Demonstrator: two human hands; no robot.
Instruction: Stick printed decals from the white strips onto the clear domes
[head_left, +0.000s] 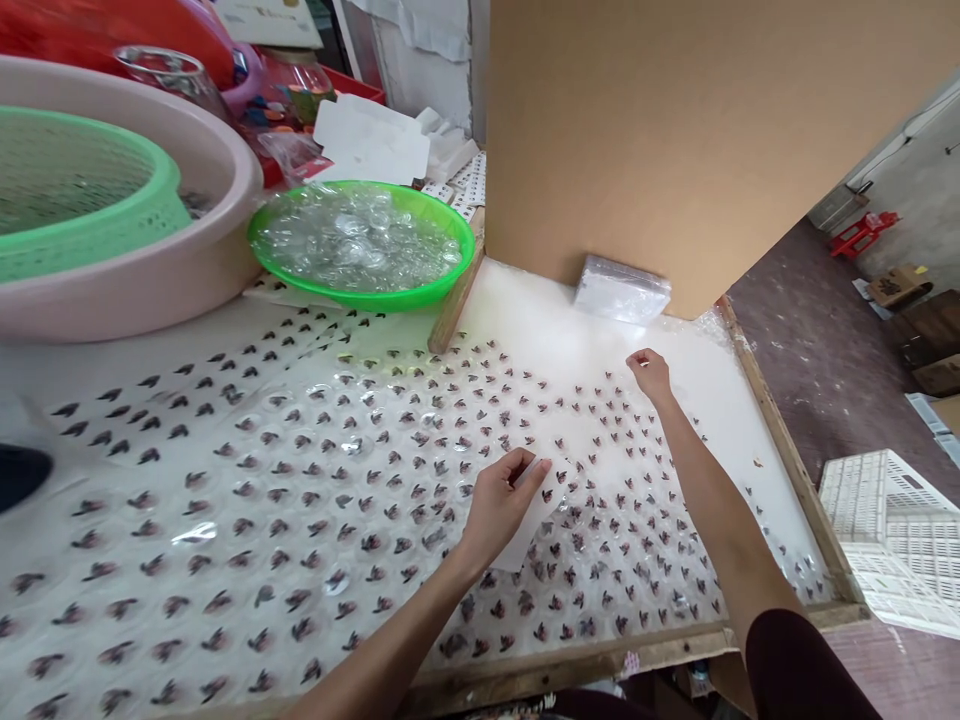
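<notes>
My left hand [501, 508] is closed in a pinch on a white paper sheet [521, 540], which bears a few small dark pieces near its upper edge. Farther forward and to the right, my right hand [651, 376] hovers at the white tabletop with thumb and fingertips pressed together; whatever they hold is too small to make out. Rows of small dark, bird-like pieces [301, 629] cover much of the table, many within clear round plastic shapes. Around both hands these pieces lie close together.
A green bowl [442, 290] of clear plastic pieces stands at the back, beside a pink tub [127, 300] holding a green basket [142, 225]. A large cardboard sheet [637, 140] rises behind a plastic-wrapped stack [622, 290]. Wooden strips [795, 470] edge the table; a white crate [892, 540] sits right.
</notes>
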